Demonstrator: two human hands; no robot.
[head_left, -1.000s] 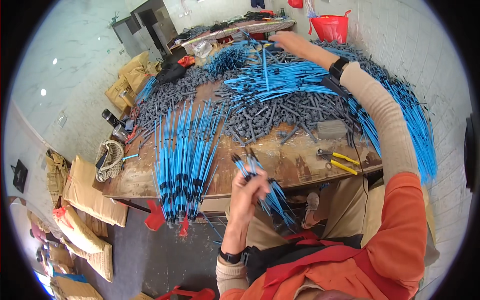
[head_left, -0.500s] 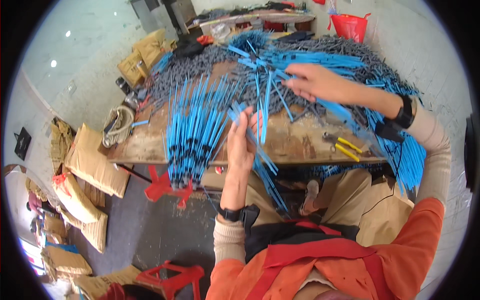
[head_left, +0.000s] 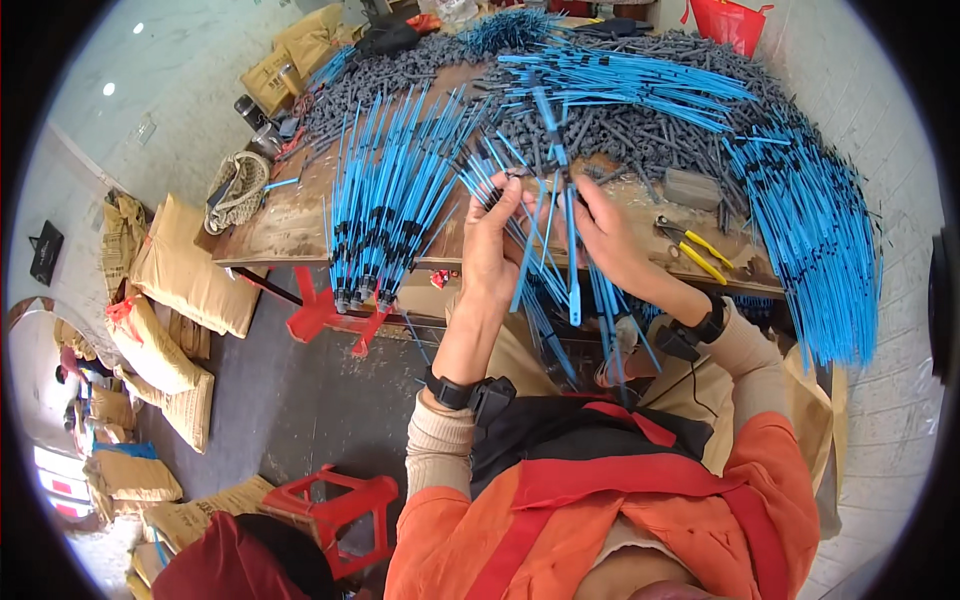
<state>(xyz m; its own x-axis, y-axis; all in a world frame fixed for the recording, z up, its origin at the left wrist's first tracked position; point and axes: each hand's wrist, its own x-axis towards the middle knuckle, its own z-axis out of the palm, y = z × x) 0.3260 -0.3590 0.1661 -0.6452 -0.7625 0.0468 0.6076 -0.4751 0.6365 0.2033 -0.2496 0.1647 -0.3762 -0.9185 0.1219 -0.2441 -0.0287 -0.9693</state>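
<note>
My left hand (head_left: 488, 250) is closed round a loose bunch of thin blue sticks with black parts (head_left: 478, 180), which fan out above and below the fingers. Close beside it, my right hand (head_left: 612, 250) grips more blue sticks (head_left: 574, 295) that point up and down past the table edge. Where the two bunches cross, I cannot tell which sticks belong to which hand. To the left lies a spread pile of blue sticks with black joints (head_left: 385, 205), its lower ends over the table's front edge.
Dark grey plastic pieces (head_left: 640, 140) are heaped across the wooden table (head_left: 285, 235). More blue sticks (head_left: 815, 250) hang over its right side. Yellow-handled pliers (head_left: 697, 252) and a grey block (head_left: 692, 188) lie at right. A red stool (head_left: 345, 515) and stuffed sacks (head_left: 180, 260) stand left.
My right hand has come back from the far heap toward my left hand, now with blue sticks in it. The view has tilted, so the table sits higher in the picture.
</note>
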